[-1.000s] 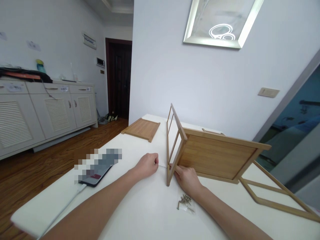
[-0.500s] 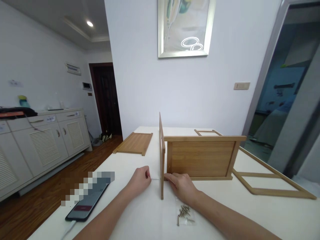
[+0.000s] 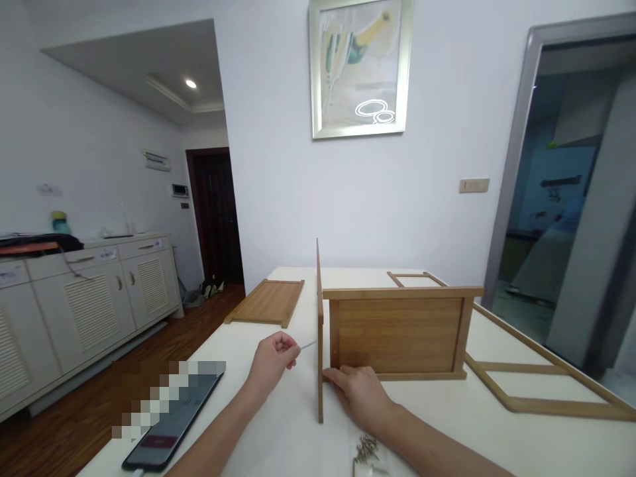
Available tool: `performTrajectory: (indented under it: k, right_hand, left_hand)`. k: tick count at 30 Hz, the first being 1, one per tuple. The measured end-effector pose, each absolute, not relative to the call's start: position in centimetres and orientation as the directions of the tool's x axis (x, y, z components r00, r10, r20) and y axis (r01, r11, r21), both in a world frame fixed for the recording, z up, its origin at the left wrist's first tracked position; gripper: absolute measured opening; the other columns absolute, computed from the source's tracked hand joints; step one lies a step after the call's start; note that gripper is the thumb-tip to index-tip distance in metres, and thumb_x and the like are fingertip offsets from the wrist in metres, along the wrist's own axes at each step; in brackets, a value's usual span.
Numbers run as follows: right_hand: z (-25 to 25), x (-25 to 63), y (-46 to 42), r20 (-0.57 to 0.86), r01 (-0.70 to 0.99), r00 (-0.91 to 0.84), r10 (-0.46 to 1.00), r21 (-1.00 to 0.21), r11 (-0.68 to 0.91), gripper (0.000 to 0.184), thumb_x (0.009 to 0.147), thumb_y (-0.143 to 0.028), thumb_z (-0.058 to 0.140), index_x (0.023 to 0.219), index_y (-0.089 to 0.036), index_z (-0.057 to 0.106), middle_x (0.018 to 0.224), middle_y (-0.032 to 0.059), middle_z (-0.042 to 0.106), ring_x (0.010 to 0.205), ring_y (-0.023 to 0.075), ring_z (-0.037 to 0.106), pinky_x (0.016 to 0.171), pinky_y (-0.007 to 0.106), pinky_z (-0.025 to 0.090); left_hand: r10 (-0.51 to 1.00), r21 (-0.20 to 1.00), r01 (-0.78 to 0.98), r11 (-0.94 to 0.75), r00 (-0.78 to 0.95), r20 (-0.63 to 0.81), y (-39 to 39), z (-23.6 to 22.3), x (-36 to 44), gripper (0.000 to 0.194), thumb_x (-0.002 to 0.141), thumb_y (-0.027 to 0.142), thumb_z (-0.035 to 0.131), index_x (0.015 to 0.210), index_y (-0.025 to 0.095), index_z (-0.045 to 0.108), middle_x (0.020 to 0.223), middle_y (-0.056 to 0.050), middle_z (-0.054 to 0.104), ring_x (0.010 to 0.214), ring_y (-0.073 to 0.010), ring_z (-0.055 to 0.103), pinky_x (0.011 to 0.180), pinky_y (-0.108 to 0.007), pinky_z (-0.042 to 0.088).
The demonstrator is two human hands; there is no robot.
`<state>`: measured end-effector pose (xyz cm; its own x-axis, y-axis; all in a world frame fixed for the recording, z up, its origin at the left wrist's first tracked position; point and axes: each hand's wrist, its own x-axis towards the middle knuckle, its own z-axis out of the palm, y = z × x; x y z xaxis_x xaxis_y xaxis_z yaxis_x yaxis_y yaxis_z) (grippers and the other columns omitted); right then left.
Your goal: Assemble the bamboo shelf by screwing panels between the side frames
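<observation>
My left hand, closed in a pinch, holds a thin metal rod that looks like a hex key; its other end is hidden in my fingers. The rod's tip points at an upright wooden frame, seen nearly edge-on. On the frame's right side, a wooden panel stands on its long edge, its left end against or very close to the frame. My right hand grips the lower left corner of that panel, fingertips at the joint with the frame. Whether a screw sits there is hidden.
Several screws lie on a small plastic bag near my right forearm. A phone is on the table's left. Another wooden panel lies flat at back left, and a large open wooden frame lies at right, with a smaller frame behind.
My left hand has turned and drawn slightly away from the upright frame, so the rod now slants and shows more clearly. My right hand stays at the panel corner. The camera view has tilted up.
</observation>
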<state>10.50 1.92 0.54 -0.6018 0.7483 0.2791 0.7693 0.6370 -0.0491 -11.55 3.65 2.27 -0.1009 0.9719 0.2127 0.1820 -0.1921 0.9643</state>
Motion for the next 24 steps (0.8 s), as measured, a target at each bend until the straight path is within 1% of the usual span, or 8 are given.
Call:
performTrajectory:
  k: [5, 8, 13, 18, 19, 21, 23, 24]
  right_hand:
    - [-0.2, 10.6, 2.3, 0.318, 0.757, -0.596, 0.738, -0.086, 0.648, 0.038, 0.089, -0.017, 0.044, 0.122, -0.031, 0.059, 0.09, 0.0028, 0.072, 0.075, 0.0175, 0.067, 0.063, 0.024, 0.042]
    - [-0.7, 11.0, 2.5, 0.414, 0.714, -0.601, 0.684, -0.107, 0.691, 0.04, 0.088, -0.013, 0.044, 0.122, -0.028, 0.058, 0.089, 0.0027, 0.072, 0.074, 0.0166, 0.066, 0.064, 0.024, 0.043]
    - [0.8, 11.4, 2.3, 0.654, 0.638, -0.58, 0.485, -0.006, 0.77, 0.033, 0.093, -0.015, 0.039, 0.118, -0.022, 0.059, 0.076, 0.0032, 0.067, 0.063, 0.0139, 0.062, 0.058, 0.024, 0.042]
    - [5.7, 11.5, 1.7, 0.81, 0.628, -0.493, 0.317, 0.079, 0.774, 0.029, 0.094, -0.015, 0.042, 0.116, -0.019, 0.061, 0.071, 0.0026, 0.061, 0.063, 0.0138, 0.057, 0.058, 0.025, 0.042]
    - [7.0, 11.6, 1.7, 0.841, 0.636, -0.462, 0.282, 0.092, 0.766, 0.028, 0.093, -0.015, 0.043, 0.115, -0.019, 0.062, 0.07, 0.0027, 0.06, 0.064, 0.0145, 0.056, 0.059, 0.025, 0.043]
    - [9.7, 11.5, 2.1, 0.895, 0.654, -0.395, 0.208, 0.115, 0.748, 0.027, 0.093, -0.016, 0.046, 0.113, -0.02, 0.063, 0.081, 0.0062, 0.064, 0.078, 0.0176, 0.057, 0.07, 0.029, 0.045]
    - [12.2, 11.3, 2.6, 0.919, 0.724, -0.335, 0.206, 0.111, 0.681, 0.025, 0.094, -0.021, 0.046, 0.112, -0.021, 0.064, 0.096, 0.0086, 0.067, 0.095, 0.0213, 0.057, 0.085, 0.036, 0.043]
    - [13.1, 11.1, 2.9, 0.915, 0.763, -0.323, 0.243, 0.1, 0.639, 0.025, 0.095, -0.025, 0.046, 0.112, -0.021, 0.064, 0.102, 0.0095, 0.067, 0.102, 0.0231, 0.056, 0.089, 0.038, 0.041]
  left_hand:
    - [0.967, 0.973, -0.029, -0.228, -0.122, 0.223, 2.4, 3.0, -9.7, 0.025, 0.063, 0.037, 0.071, 0.07, 0.017, 0.058, 0.054, 0.003, 0.056, 0.045, -0.0104, 0.051, 0.047, -0.023, 0.038]
    - [0.962, 0.965, -0.09, -0.247, -0.142, 0.233, 1.8, 2.5, -8.9, 0.026, 0.065, 0.038, 0.07, 0.072, 0.017, 0.057, 0.054, 0.004, 0.054, 0.044, -0.0099, 0.051, 0.045, -0.022, 0.037]
    - [0.948, 0.952, -0.107, -0.287, -0.173, 0.267, 1.1, 2.3, -8.5, 0.026, 0.068, 0.04, 0.069, 0.073, 0.018, 0.055, 0.058, 0.005, 0.053, 0.045, -0.0092, 0.051, 0.045, -0.022, 0.036]
    - [0.945, 0.949, -0.103, -0.298, -0.168, 0.279, 0.8, 2.3, -8.4, 0.025, 0.07, 0.04, 0.067, 0.073, 0.019, 0.054, 0.059, 0.005, 0.053, 0.045, -0.009, 0.05, 0.044, -0.022, 0.035]
    - [0.945, 0.948, -0.103, -0.3, -0.167, 0.281, 0.8, 2.2, -8.4, 0.025, 0.071, 0.04, 0.067, 0.073, 0.019, 0.054, 0.06, 0.005, 0.053, 0.045, -0.0088, 0.05, 0.044, -0.022, 0.035]
    - [0.943, 0.947, -0.1, -0.306, -0.167, 0.288, 0.8, 2.2, -8.5, 0.025, 0.072, 0.04, 0.066, 0.073, 0.019, 0.054, 0.06, 0.005, 0.053, 0.045, -0.0085, 0.049, 0.044, -0.021, 0.034]
    - [0.94, 0.945, -0.092, -0.314, -0.171, 0.296, 0.8, 2.1, -8.7, 0.025, 0.073, 0.041, 0.066, 0.074, 0.019, 0.053, 0.059, 0.005, 0.052, 0.045, -0.0084, 0.049, 0.044, -0.021, 0.035]
    - [0.938, 0.943, -0.092, -0.319, -0.171, 0.301, 0.8, 2.2, -8.7, 0.026, 0.073, 0.041, 0.066, 0.074, 0.019, 0.053, 0.058, 0.005, 0.052, 0.045, -0.0085, 0.05, 0.045, -0.021, 0.035]
